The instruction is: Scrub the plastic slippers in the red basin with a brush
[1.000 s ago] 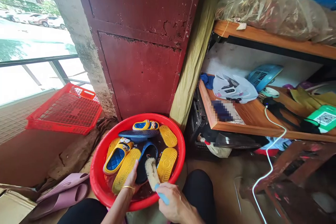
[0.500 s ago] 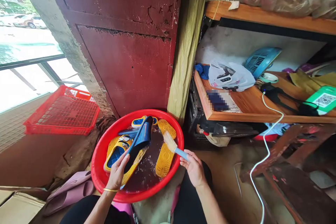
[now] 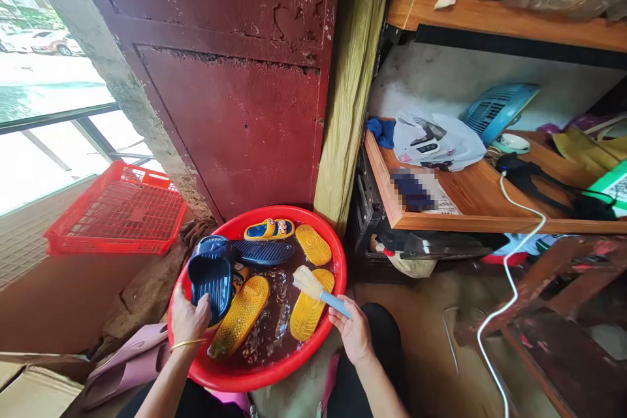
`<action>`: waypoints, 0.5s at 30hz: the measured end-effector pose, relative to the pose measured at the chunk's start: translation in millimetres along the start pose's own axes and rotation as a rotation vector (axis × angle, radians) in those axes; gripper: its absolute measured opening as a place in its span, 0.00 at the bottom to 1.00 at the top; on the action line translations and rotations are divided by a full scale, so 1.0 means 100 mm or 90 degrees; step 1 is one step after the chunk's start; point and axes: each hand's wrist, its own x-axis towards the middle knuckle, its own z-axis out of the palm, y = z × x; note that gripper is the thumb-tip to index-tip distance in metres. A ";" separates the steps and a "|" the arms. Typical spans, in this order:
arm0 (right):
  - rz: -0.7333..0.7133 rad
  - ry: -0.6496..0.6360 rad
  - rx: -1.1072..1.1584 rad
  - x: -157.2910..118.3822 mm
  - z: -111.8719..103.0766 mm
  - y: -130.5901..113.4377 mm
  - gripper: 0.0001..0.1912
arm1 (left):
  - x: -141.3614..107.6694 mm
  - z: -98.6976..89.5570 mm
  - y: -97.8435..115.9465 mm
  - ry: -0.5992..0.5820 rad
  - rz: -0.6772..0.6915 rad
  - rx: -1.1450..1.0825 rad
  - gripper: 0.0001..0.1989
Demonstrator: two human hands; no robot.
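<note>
The left hand (image 3: pixel 189 321) and the right hand (image 3: pixel 353 333) are apart, one at each side of a round red plastic basin (image 3: pixel 255 375). The left hand grips a navy slipper (image 3: pixel 211 284) at the basin's near left edge, its long axis nearly upright and its toe end pointing away from the person. Half a second earlier, this slipper slanted across the middle of the basin; it now sits further left and more upright. A gold bangle (image 3: pixel 186 343) circles the left wrist.

The right hand holds a scrub brush (image 3: pixel 318 290) with a pale blue handle. Its long axis slants up and to the left, and its pale bristles sit just above a yellow sole (image 3: pixel 308 307).

In the basin's dark, sudsy water lie another yellow sole (image 3: pixel 240 313), a third yellow sole (image 3: pixel 313 245), a second navy slipper (image 3: pixel 262 252), and a yellow-and-blue slide (image 3: pixel 269 230).

Outside the basin, pink slides (image 3: pixel 125 366) lie at the lower left and a red plastic crate (image 3: pixel 117 209) leans by the window. A dark red metal door (image 3: pixel 230 130) stands ahead, and a wooden shelf (image 3: pixel 421 222) is to the right.
</note>
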 end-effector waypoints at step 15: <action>0.030 0.044 -0.034 0.31 -0.15 0.24 0.30 | 0.20 1.38 0.62 -0.297 0.160 0.052 0.26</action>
